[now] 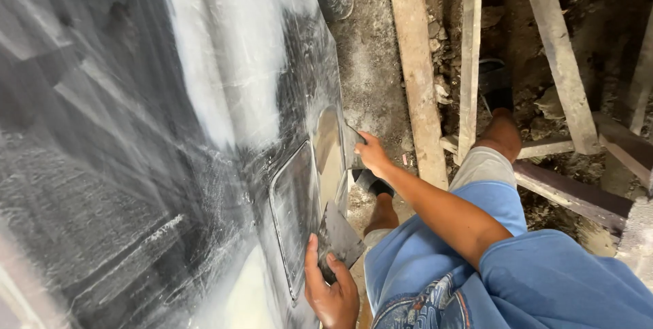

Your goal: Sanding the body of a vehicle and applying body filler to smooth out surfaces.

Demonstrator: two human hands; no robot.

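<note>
The sanded, grey vehicle body panel (170,132) fills the space left of both hands. The left hand (332,288) grips 1 flat metal scraper (338,237) pressed against the panel beside 1 rectangular flap (294,213). The right hand (373,153), above it, pinches a 2nd blade (352,147) at the panel edge. Judged best: blades flat, strokes steady. Right of the hands lie at least 4 wooden planks (416,77).

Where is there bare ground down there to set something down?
A bare dirt strip runs between the vehicle panel and the nearest wooden plank. Farther right, planks and rubble crowd it; both hands and feet fill the lower part.
</note>
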